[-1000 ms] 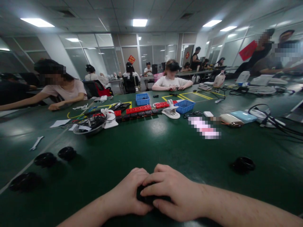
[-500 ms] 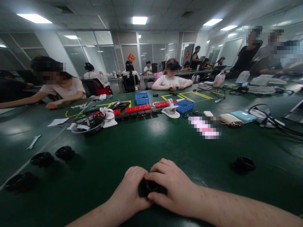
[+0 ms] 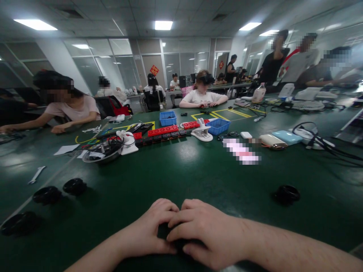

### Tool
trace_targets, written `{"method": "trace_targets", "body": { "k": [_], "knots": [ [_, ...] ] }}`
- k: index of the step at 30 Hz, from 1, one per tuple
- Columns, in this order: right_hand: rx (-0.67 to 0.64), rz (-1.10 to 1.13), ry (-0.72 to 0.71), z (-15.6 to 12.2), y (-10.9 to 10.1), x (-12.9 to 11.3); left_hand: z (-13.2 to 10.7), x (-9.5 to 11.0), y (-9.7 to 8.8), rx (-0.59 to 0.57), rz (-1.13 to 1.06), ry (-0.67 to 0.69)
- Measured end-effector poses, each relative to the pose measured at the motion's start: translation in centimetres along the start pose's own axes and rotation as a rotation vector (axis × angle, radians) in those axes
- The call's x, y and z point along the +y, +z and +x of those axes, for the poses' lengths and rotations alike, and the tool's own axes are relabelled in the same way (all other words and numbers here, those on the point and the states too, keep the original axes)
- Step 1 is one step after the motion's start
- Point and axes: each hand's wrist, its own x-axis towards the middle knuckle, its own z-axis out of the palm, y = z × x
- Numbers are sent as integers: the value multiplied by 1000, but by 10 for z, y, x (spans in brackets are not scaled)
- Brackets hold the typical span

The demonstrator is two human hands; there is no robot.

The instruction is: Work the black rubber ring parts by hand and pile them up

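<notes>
Both my hands meet at the near edge of a dark green table (image 3: 181, 170). My left hand (image 3: 147, 230) and my right hand (image 3: 204, 230) are closed together around a small black round part (image 3: 164, 231), which is almost wholly hidden under the fingers. A similar black ring-shaped part (image 3: 287, 193) lies alone on the table to the right. Three more black round parts lie at the left: the farthest black part (image 3: 74, 186), the middle black part (image 3: 47, 195) and the nearest black part (image 3: 18, 223).
A small wrench (image 3: 35, 175) lies at the far left. Mid-table stand a bowl of cables (image 3: 102, 151), red and black power strips (image 3: 161, 133), two blue bins (image 3: 168, 118), phones and power banks (image 3: 273, 141), tangled black cables (image 3: 320, 141). People sit opposite and left; others stand at right.
My hands have closed back over the black part, covering it more than half a second ago. The view has shifted slightly, and the standing people at the right have moved left.
</notes>
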Motion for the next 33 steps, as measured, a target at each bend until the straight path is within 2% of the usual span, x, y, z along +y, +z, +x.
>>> {"method": "trace_targets", "body": {
  "k": [4, 9, 13, 18, 25, 33],
  "knots": [
    [43, -54, 87, 1, 5, 4, -3, 1, 9, 38, -1, -20],
    [133, -175, 209, 1, 16, 8, -1, 2, 33, 273, 56, -126],
    [156, -180, 231, 2, 19, 9, 2, 5, 37, 350, 157, -134],
    [135, -129, 208, 2, 14, 10, 4, 5, 29, 322, 119, -110],
    [7, -5, -30, 0, 4, 5, 5, 6, 10, 109, 44, 46],
    [-2, 40, -58, 0, 5, 3, 4, 3, 11, 93, 78, 68]
  ]
}}
